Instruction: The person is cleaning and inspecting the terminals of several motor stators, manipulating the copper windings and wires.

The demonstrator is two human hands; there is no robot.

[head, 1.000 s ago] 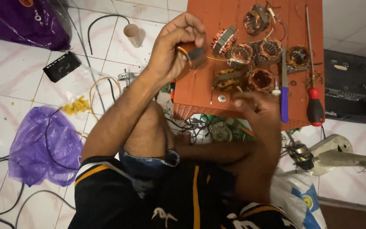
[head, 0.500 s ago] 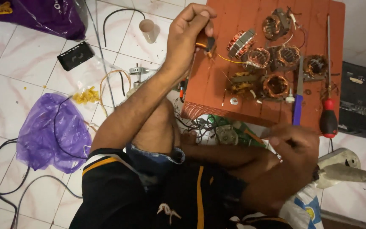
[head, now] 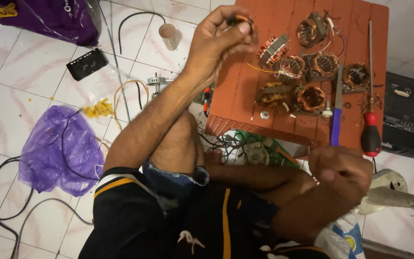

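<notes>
Head view: hands (head: 219, 41) around small dark part (head: 238, 20).

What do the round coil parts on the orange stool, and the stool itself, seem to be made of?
The coil parts look like bare copper wire wound on dull grey metal cores: the windings shine reddish-orange. The stool seems to be moulded plastic with a matte finish, judging by its even orange colour and woven-pattern edge.

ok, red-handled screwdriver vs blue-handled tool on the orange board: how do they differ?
The screwdriver has a fat red-and-black handle and a long thin shaft; the blue tool has a slim blue handle and a shorter, flat blade. The screwdriver lies nearer the board's right edge. Both lie lengthwise on the board, handles overhanging its near edge, untouched by either hand.
</notes>
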